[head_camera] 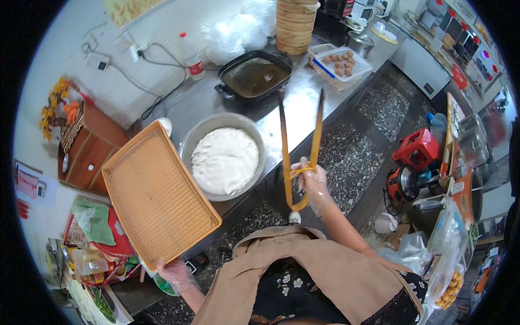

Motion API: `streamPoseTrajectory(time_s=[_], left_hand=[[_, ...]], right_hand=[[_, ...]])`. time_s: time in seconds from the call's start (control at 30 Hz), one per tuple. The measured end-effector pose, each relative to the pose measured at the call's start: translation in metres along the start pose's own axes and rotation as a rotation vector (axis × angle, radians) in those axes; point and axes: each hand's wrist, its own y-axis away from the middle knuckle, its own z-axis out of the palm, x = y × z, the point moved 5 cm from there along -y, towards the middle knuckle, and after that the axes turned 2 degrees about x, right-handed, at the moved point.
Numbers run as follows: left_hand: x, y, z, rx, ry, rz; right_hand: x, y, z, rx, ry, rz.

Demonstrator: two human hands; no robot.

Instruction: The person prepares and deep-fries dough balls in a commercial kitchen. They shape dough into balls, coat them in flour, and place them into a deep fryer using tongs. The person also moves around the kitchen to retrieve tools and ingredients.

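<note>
My left hand, in a clear plastic glove, grips the near edge of an orange-brown plastic tray, which is tilted and bare on its ribbed face. Wooden tongs with darkened tips are held in my gloved right hand, their arms apart and nothing between them. A large metal bowl of white flour stands on the steel counter between the two hands. Beyond it is a black rectangular electric pan with brownish oil in it.
A plastic box with brown balls stands at the counter's far right, near stacked bamboo steamers. Behind the bowl are a bottle and a power cord. A red stool and a cooker are on the right.
</note>
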Motion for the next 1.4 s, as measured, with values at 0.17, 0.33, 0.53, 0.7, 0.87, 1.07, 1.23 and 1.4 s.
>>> streamPoseTrajectory(time_s=[0.17,0.33,0.53,0.7,0.87,1.07,1.23,1.4], left_hand=[[-0.066,0.064,0.162,-0.122,-0.037,-0.08],[-0.189,0.084,0.27,-0.265,-0.081,-0.328],[-0.368,0.129,0.402,-0.439,-0.076,-0.733],[-0.52,0.179,0.487,-0.642,-0.154,-1.037],[-0.671,0.146,0.556,-0.866,-0.25,-1.154],[-0.754,0.032,0.641,-0.437,-0.5,-0.897],[-0.766,0.028,0.689,-0.511,-0.462,-0.84],[-0.802,0.055,0.652,-0.531,-0.07,-0.852]], right_hand=[[-0.051,-0.031,-0.036,-0.216,0.081,0.172],[-0.082,-0.072,-0.085,-0.223,0.036,0.121],[-0.141,-0.115,-0.197,-0.043,-0.027,0.164],[-0.126,-0.164,-0.358,0.289,0.086,-0.046],[-0.164,-0.152,-0.517,0.475,0.304,-0.674],[-0.179,-0.178,-0.612,0.693,-0.076,-0.496],[-0.195,-0.235,-0.657,0.661,-0.161,-0.426],[-0.221,-0.303,-0.693,0.544,-0.213,-0.373]])
